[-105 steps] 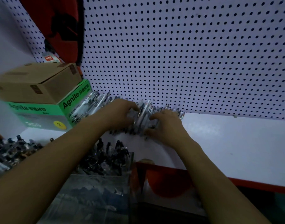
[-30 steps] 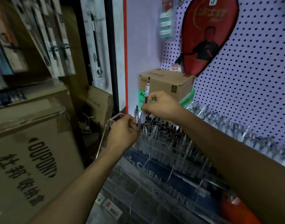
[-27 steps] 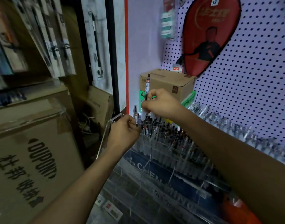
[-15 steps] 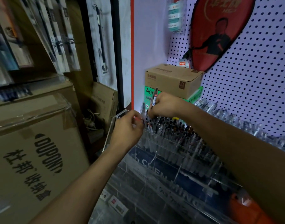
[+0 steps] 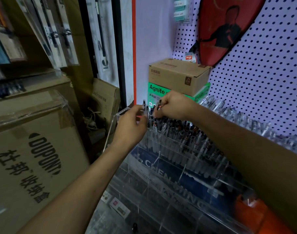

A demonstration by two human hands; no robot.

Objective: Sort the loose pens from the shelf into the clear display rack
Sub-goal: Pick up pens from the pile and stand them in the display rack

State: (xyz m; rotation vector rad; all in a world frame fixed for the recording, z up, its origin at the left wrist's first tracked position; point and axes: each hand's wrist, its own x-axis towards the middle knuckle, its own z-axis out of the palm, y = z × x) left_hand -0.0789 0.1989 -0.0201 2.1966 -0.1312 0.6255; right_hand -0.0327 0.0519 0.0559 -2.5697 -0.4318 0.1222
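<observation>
Pen (image 5: pixel 159 105) lower now — dark, red-banded (upright) in clear rack (image 5: pixel 169 144).

At upper right a pale lilac pegboard (image 5: pixel 262 85) carries a regular grid of dark dots, and a red paddle-shaped sign (image 5: pixel 223 27) with a black figure hangs on it. Centre frame, a plain tan carton (image 5: pixel 176 75) sits on a bright green box (image 5: pixel 157 93) with white lettering. A brown carton (image 5: pixel 34 149) at left bears black print. An orange-red strip (image 5: pixel 133 48) runs vertically at upper centre.
</observation>
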